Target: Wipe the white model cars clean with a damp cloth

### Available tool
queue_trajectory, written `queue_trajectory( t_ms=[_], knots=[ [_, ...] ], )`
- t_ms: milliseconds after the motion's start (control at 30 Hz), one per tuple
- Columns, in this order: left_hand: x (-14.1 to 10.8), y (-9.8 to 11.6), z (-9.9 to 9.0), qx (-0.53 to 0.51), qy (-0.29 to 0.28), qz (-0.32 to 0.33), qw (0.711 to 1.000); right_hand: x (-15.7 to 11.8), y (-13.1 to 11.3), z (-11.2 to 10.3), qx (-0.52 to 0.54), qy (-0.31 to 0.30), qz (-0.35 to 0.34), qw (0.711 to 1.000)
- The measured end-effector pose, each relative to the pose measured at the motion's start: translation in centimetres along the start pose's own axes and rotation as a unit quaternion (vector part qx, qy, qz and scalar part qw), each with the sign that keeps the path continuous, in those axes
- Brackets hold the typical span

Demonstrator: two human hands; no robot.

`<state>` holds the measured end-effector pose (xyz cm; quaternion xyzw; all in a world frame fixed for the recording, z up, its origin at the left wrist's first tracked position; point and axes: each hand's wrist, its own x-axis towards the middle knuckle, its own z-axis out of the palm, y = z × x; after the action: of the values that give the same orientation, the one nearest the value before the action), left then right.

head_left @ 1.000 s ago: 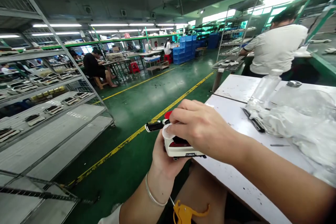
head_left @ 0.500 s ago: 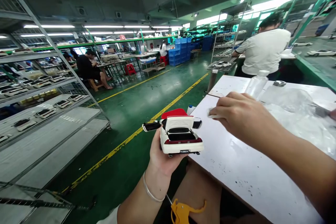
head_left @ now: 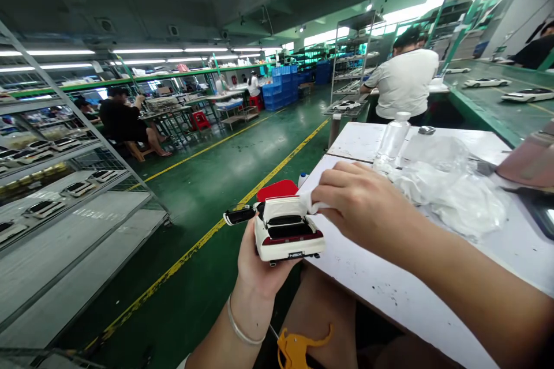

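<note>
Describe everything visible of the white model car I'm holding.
The white model car, glossy, perhaps plastic, sits rear toward you in your left hand. Its rear lid is raised, left door open; a red panel shows beyond. Red taillights sit above a black NSX plate. A white wad in your right hand is at its right side; contact unclear.

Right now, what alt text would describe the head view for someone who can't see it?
The left hand holds a white model car with its trunk lid raised, while the right hand pinches a white cloth close beside it. A white table with a bottle stands to the right, shelves of similar cars to the left.
</note>
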<state>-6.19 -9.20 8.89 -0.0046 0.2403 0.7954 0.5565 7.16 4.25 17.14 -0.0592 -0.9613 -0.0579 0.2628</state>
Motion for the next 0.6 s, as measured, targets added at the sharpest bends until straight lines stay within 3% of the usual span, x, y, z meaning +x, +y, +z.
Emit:
queue_trajectory(
  t_ms=[100, 167, 333, 433, 600],
  knots=[
    [0.0, 0.3, -0.5, 0.013, 0.009, 0.028, 0.999, -1.4, 1.9, 0.1, -0.051, -0.066, 0.087, 0.993],
    [0.0, 0.5, -0.7, 0.006, 0.007, 0.026, 1.0, -1.9, 2.7, 0.0, -0.06, -0.078, 0.121, 0.988],
    [-0.2, 0.9, -0.8, -0.013, 0.002, -0.012, 1.0, -2.6, 4.1, 0.0, -0.067, -0.02, 0.148, 0.987],
    [-0.4, 1.0, -0.7, -0.026, -0.04, -0.016, 0.999, -3.1, 4.7, 0.5, -0.058, -0.007, 0.161, 0.985],
    [-0.8, 1.0, -0.7, -0.035, -0.087, -0.046, 0.994, -3.1, 2.8, 0.4, 0.105, 0.066, 0.132, 0.983]
  ],
)
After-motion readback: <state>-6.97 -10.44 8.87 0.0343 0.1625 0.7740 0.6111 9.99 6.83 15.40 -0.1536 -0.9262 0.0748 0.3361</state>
